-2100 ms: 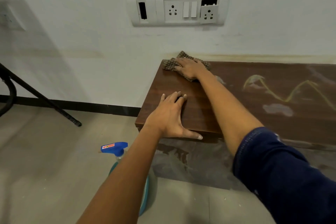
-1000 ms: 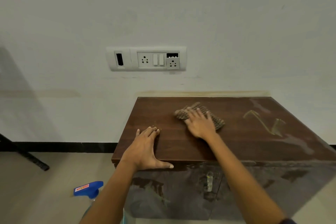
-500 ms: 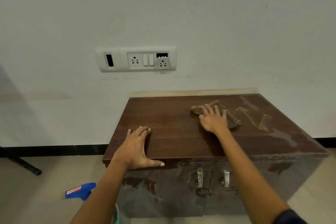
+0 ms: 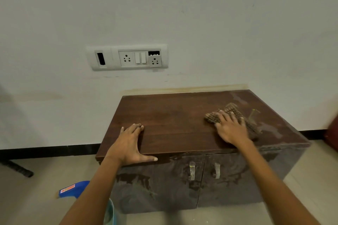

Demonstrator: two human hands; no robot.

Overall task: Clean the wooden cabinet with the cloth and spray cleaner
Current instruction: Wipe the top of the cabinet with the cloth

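Two open hands are resting flat on one cabinet (image 4: 173,124): left hand (image 4: 130,145) bare, right hand (image 4: 231,129) pressing one cloth (image 4: 232,110) stretching diagonally beneath its fingers.

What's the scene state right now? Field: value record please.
left hand: flat, open, bracing on cabinet top near front-left edge
right hand: pressing cloth flat on the top, right side
cabinet: left part looks clean; pale smears at right
doors: shut, two handles, front streaked
spray bottle: on floor, left of cabinet, partly hidden by left arm
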